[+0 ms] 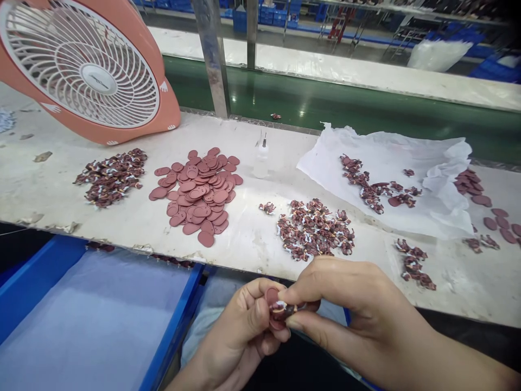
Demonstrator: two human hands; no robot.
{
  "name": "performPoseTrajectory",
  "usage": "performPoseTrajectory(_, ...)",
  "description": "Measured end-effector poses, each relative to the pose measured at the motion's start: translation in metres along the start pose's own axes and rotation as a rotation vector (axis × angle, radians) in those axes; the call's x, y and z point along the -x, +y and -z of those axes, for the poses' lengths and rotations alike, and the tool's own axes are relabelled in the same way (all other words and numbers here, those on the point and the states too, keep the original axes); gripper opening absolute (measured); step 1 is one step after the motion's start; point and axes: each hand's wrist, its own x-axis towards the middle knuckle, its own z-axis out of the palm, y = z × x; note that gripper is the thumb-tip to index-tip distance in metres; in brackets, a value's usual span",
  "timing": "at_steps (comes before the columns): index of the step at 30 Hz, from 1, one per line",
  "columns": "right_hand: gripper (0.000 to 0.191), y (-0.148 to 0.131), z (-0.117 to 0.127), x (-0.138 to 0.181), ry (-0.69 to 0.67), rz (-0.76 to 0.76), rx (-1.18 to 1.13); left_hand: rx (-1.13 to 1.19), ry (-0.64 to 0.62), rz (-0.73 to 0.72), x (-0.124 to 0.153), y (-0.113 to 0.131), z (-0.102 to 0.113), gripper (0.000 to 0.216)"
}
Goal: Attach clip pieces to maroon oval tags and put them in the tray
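Note:
Between thumb and fingers, my left hand (246, 326) grips a reddish-brown oval base (272, 296) at the table's front edge. My right hand (354, 312) pinches a small brown figurine (280, 308) with white and yellow details, held against the base. Fingertips cover part of both pieces. Just beyond my hands lies a heap of similar figurines (315, 229). To the left of that heap is a pile of loose oval bases (199, 193). Another heap of figurines (112, 178) sits farther left.
An orange fan (169, 98) stands at the back left. A small clear bottle with a needle tip (261, 157) is behind the bases. White paper (321, 157) carries more figurines. A blue crate (44, 288) sits below the table's left front. A green conveyor belt (293, 95) runs behind.

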Motion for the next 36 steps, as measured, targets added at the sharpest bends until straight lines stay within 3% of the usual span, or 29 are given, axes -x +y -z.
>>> performPoseTrajectory(12, 0.014, -0.007, 0.001, -0.004, 0.028, 0.059, 0.041, 0.021, -0.024, -0.023, 0.0, -0.002, -0.007, 0.039)
performPoseTrajectory(36, 0.014, -0.001, -0.002, 0.002, 0.031, 0.022, -0.034, 0.036, -0.028, -0.041, -0.002, -0.003, -0.011, 0.037)
